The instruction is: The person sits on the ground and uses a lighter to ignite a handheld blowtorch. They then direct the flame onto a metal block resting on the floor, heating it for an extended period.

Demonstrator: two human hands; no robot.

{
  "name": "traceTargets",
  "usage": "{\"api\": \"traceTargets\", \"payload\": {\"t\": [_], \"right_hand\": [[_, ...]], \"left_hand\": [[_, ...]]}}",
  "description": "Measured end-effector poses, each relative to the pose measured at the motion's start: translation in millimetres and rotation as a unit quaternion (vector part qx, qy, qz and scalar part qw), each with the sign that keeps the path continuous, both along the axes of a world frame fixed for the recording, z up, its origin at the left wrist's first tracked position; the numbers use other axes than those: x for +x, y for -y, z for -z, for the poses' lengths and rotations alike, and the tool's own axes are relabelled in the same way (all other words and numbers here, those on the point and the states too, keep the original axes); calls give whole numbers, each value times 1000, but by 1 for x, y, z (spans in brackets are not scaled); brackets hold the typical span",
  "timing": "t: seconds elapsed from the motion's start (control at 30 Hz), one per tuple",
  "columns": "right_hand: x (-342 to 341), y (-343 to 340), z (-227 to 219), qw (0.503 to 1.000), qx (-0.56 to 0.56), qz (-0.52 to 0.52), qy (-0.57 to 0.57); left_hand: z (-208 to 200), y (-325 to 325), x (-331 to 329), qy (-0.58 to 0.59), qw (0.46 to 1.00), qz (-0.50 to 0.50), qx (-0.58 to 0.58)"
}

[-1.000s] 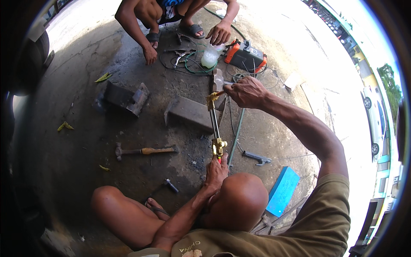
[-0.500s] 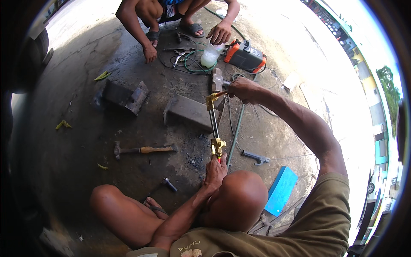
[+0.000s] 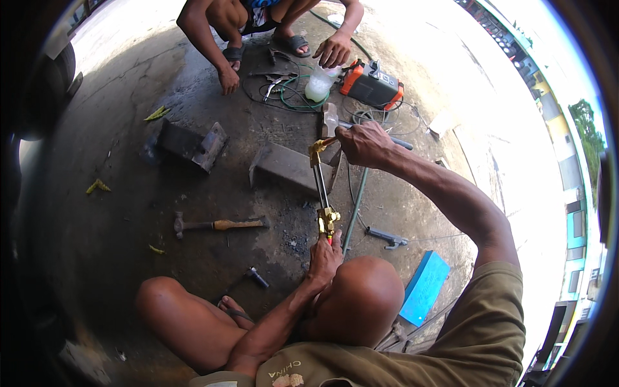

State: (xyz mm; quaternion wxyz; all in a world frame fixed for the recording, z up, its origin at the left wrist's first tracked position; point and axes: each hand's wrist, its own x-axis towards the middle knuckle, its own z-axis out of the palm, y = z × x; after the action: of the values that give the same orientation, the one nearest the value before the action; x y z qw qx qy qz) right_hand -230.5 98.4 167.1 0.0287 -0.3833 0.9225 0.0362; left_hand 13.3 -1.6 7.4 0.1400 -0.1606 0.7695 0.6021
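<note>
While both hands (image 3: 325,260) (image 3: 365,144) grip its ends, the torch (image 3: 321,187) lies between.

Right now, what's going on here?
The left hand grips the near end of a long brass-fitted torch, while the right hand is closed around the tip at its far end. Behind the torch, a grey metal piece lies on the ground. A hammer lies to the left, a blue box to the right. Across from them, a co-worker's hand is at the top of a translucent container.
</note>
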Motion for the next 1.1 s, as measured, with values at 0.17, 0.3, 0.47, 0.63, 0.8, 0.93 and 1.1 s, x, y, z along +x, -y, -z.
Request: {"api": "traceTargets", "payload": {"t": [0.17, 0.3, 0.47, 0.63, 0.8, 0.93, 1.1], "right_hand": [[-1, -5, 0, 999, -51, -14, 8], [1, -7, -3, 996, -85, 3, 17], [9, -18, -10, 997, -82, 15, -2], [17, -18, -7, 994, -92, 49, -16], [17, -12, 2, 992, -117, 41, -17], [19, -8, 12, 991, -126, 39, -16], [18, -3, 23, 984, -172, 39, -10]], "left_hand": [[-7, 2, 0, 14, 1000, 2, 26], [0, 4, 1, -15, 1000, 7, -7], [-14, 3, -1, 10, 1000, 8, 18], [-19, 15, -1, 48, 996, 3, 78], [-21, 18, -1, 37, 997, 19, 67], [-25, 17, -1, 46, 995, 10, 91], [-19, 18, 0, 48, 995, 6, 84]]}}
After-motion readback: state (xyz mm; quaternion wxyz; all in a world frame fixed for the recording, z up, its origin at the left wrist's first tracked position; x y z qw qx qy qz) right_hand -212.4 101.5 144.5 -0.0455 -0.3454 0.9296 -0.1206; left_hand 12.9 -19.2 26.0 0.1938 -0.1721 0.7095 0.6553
